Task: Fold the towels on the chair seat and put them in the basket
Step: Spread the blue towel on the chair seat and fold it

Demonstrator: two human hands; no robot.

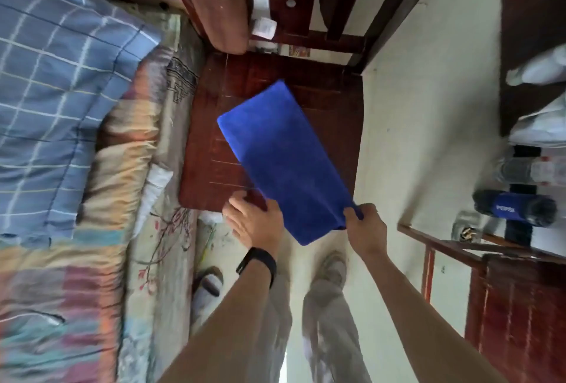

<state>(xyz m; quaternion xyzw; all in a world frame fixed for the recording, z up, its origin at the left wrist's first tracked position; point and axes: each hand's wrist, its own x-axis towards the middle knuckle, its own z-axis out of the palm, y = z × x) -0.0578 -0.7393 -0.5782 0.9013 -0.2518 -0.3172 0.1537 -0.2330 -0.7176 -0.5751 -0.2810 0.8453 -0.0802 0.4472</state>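
Note:
A bright blue towel (pixel 277 156), folded into a long flat rectangle, lies slantwise over the dark red wooden chair seat (pixel 330 113), and its near end hangs past the seat's front edge. My right hand (pixel 364 225) pinches the towel's near right corner. My left hand (pixel 252 220) rests at the seat's front edge against the towel's left side, fingers spread and holding nothing. No basket is in view.
A bed with a blue checked quilt (pixel 58 82) and a patterned sheet runs along the left. Another dark wooden chair (pixel 517 306) stands at the right, with bottles, one a Pepsi bottle (pixel 514 208), behind it. My feet are on the pale floor (pixel 419 143).

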